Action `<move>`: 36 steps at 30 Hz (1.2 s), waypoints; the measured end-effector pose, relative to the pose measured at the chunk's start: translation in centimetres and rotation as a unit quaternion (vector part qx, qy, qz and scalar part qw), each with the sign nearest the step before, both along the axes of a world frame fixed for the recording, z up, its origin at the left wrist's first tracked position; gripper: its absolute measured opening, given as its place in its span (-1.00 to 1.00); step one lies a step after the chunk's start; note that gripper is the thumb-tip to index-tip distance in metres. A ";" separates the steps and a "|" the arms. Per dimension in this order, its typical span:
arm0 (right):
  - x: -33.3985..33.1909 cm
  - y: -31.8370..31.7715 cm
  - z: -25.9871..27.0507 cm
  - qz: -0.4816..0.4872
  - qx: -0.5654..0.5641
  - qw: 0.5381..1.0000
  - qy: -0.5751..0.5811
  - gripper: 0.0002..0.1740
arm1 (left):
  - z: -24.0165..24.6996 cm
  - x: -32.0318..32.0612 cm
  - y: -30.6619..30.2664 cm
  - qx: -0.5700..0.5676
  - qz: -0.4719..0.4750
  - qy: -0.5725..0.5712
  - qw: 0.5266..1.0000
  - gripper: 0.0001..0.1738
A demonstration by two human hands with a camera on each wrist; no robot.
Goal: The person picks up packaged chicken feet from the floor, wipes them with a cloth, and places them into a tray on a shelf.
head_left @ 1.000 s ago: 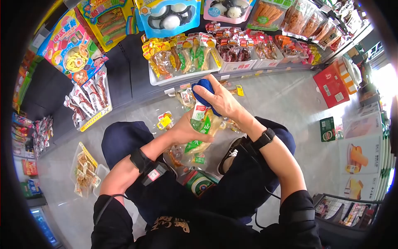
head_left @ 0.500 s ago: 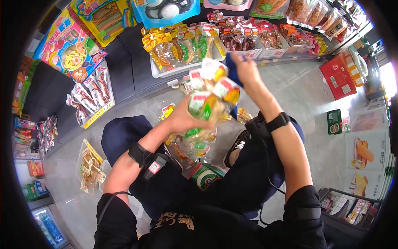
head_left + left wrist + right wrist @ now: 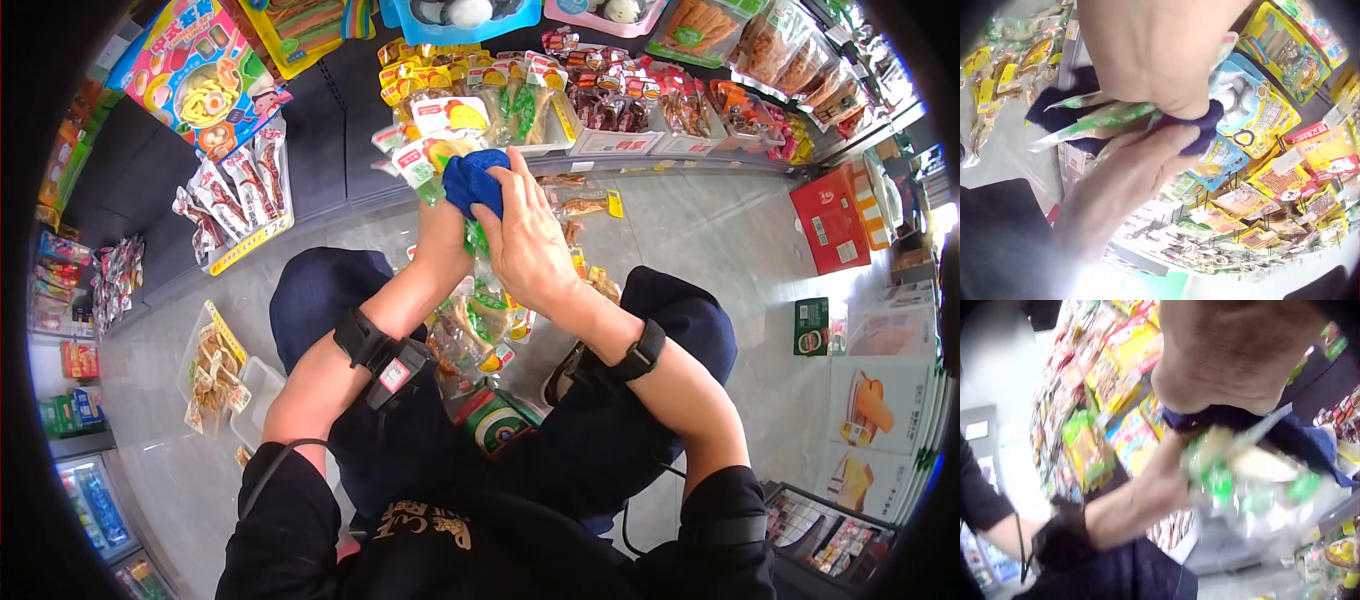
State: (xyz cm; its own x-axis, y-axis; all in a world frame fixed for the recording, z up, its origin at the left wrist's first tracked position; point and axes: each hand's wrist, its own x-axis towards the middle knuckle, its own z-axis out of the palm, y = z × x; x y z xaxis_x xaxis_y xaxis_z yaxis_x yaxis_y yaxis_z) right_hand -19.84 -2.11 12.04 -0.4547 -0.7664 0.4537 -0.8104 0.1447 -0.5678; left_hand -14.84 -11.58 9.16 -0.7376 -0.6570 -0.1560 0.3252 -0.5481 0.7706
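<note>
My left hand (image 3: 445, 240) grips a bunch of clear snack packets (image 3: 425, 160) with green, white and yellow labels, their tops fanning out to the upper left. With my right hand (image 3: 530, 245) I hold a blue cloth (image 3: 475, 180) against the packets, close beside the left hand. In the left wrist view, the cloth (image 3: 1207, 131) wraps the packets (image 3: 1097, 122) between both hands. The packets (image 3: 1229, 475) look blurred in the right wrist view, with the cloth (image 3: 1310, 434) behind them. Similar packets (image 3: 470, 325) lie on the floor between my knees.
Ahead runs a dark shelf with white bins of packets (image 3: 525, 95) and a bin of white-wrapped sticks (image 3: 235, 195). A tray of packets (image 3: 215, 365) stands on the floor at left, beside a clear container (image 3: 260, 395). At right are a red box (image 3: 830, 220) and a green box (image 3: 811, 327).
The right hand swung away to the right with the cloth, then came back onto the packets. My left hand has moved up, and the packet tops now point to the upper left.
</note>
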 end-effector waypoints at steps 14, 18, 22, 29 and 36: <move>-1.0 4.5 -3.0 0.119 0.129 0.978 0.115 -0.48 | -0.5 0.3 -4.5 0.084 -0.015 0.041 0.995 -0.71; -4.2 5.8 -3.7 0.071 0.355 0.932 0.015 -0.61 | -0.1 0.7 -5.2 0.106 -0.041 0.018 0.993 -0.67; -5.8 4.1 0.4 -0.019 0.129 0.917 -0.376 -0.50 | 0.7 0.9 -2.8 -0.041 -0.139 0.007 0.989 -0.61; -1.8 2.4 -0.3 0.157 -0.050 0.804 -0.572 -0.33 | 3.1 1.7 0.1 0.019 -0.196 0.014 0.980 -0.48; -2.7 2.7 0.4 0.166 -0.100 0.658 -0.727 -0.55 | 3.2 2.8 -0.9 0.027 -0.228 0.043 0.972 -0.53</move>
State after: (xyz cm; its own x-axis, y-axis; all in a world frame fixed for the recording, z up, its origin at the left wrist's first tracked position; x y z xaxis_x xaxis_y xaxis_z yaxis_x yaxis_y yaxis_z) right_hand -22.58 0.64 12.48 -0.3421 -0.9243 -0.1690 0.6438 -0.0996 -0.7587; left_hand -12.02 -12.48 12.36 -0.9620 -0.2520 -0.1054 0.1019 -0.6889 0.7176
